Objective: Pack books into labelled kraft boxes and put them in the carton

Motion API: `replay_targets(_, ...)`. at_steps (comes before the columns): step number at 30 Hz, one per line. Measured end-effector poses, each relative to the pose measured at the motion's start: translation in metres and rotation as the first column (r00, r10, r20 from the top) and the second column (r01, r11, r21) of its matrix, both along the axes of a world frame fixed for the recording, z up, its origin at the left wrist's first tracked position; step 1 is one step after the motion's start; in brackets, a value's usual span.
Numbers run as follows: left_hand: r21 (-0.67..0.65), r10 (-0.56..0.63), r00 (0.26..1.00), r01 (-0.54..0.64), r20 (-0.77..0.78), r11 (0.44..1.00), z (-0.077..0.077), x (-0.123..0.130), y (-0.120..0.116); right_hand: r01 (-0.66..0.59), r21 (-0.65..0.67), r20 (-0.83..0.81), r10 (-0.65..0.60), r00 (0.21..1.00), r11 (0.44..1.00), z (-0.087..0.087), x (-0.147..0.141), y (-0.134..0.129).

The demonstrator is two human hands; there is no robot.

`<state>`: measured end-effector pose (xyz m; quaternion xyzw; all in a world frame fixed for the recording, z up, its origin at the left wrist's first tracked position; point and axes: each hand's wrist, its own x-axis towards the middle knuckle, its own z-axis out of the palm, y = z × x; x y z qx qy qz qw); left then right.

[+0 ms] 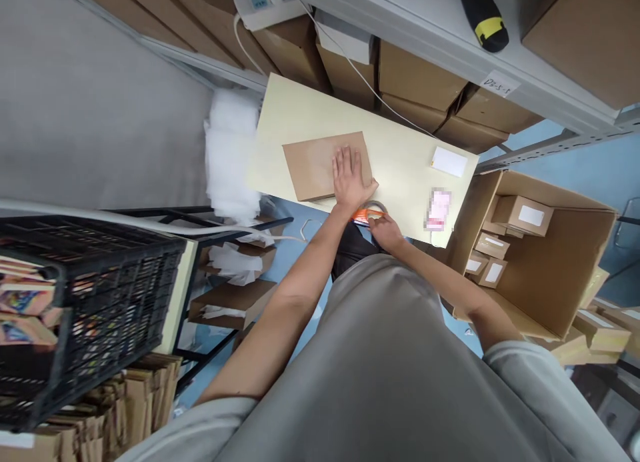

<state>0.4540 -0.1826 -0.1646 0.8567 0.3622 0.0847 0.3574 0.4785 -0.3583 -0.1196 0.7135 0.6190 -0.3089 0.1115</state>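
Note:
A closed brown cardboard box [313, 165] lies on the cream tabletop [400, 162]. My left hand [350, 179] rests flat on its right part, fingers spread. At the near edge of the table my right hand [387, 232] is closed around an orange tape dispenser [361, 215], whose round roll shows at the top. The dispenser sits just below my left wrist, close to the box's near side. Part of it is hidden by my wrist and fingers.
A white card [449, 161] and a blurred pink item [439, 209] lie on the table's right. An open carton [555, 275] holds several small boxes. White wrapping [231, 155] hangs at the left, near a black crate [115, 295]. Above is a shelf [425, 29].

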Motion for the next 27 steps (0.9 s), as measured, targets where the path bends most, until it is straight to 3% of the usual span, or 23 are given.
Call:
replay_targets(6,0.111,-0.058,0.998,0.059,-0.019,0.992,-0.017,-0.006,0.005,0.046,-0.056,0.097,-0.040,0.994,0.997,0.013,0.081,-0.088)
replay_targets(9,0.136,-0.105,0.994,0.108,-0.029,0.985,-0.019,-0.012,0.012,0.032,-0.061,0.196,-0.019,0.980,0.998,0.016,0.127,-0.109)
replay_targets(13,0.163,-0.218,0.975,0.224,-0.055,0.961,-0.017,-0.026,0.029,-0.015,0.033,0.235,0.007,0.972,0.999,0.012,0.153,-0.085)
replay_targets(18,0.181,-0.316,0.944,0.328,-0.091,0.927,-0.009,-0.043,0.034,0.031,0.087,0.183,-0.047,0.982,0.996,0.001,0.133,-0.028)
replay_targets(22,0.209,-0.214,0.974,0.225,-0.078,0.952,-0.003,-0.026,0.017,0.083,0.066,0.143,-0.092,0.985,0.994,-0.008,0.107,-0.004)
replay_targets(27,0.223,0.037,0.998,-0.025,-0.047,0.974,-0.008,0.016,-0.003,0.042,0.018,0.162,-0.044,0.986,0.999,-0.015,0.101,-0.008)
